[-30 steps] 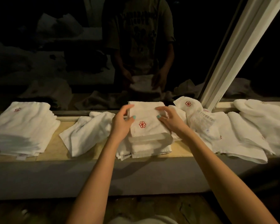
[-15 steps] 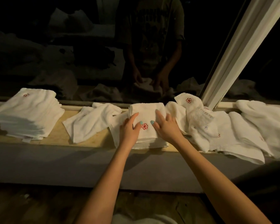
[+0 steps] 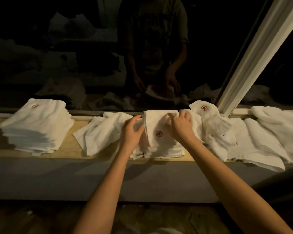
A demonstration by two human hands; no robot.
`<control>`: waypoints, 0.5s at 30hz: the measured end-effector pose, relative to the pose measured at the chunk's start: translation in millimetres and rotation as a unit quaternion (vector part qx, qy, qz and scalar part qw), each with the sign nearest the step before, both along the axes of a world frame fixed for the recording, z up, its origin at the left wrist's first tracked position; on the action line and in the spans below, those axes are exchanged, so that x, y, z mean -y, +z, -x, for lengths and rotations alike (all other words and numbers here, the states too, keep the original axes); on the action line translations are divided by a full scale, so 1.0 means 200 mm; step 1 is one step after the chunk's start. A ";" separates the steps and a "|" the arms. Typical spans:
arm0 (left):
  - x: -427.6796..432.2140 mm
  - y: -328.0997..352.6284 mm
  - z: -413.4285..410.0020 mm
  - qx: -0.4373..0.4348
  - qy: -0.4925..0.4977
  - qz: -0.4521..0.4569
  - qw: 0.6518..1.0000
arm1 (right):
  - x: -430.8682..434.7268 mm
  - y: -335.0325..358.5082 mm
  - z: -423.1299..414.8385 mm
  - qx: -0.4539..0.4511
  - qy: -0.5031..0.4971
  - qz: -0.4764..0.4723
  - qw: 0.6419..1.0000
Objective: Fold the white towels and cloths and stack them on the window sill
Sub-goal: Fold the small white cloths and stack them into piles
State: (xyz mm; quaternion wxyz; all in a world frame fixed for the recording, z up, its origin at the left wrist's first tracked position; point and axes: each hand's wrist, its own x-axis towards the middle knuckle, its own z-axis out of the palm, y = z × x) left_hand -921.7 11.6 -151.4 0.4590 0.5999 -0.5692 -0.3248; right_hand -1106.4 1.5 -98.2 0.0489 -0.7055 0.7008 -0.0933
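Left of the left hand, well apart from it, sits the finished stack of folded towels on the window sill. Between that stack and the hand lies 1 loose cloth, half spread, its right edge just beside the back of the hand. The left hand itself curls round the left edge of the folded towel, thumb on the near side and fingers over the far side. That towel lies directly between the 2 hands, resting on more folded layers. Its long axis runs away from the person toward the glass, and the red flower mark faces up. The right hand has its fingers curled into the towel's far right corner, knuckles up, clamped on the fabric. Just beside this hand, on its right, begins the unfolded heap, which runs on along the sill past the foot of the window post. By my judgement the towel belongs on the stack off to the left, so the left hand would lead any carry, and the loose cloth lies in the path between.
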 end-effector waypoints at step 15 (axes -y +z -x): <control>0.14 0.01 -0.91 0.091 -0.041 -0.165 0.981 | 0.19 -0.08 -0.84 0.168 0.093 -0.076 0.978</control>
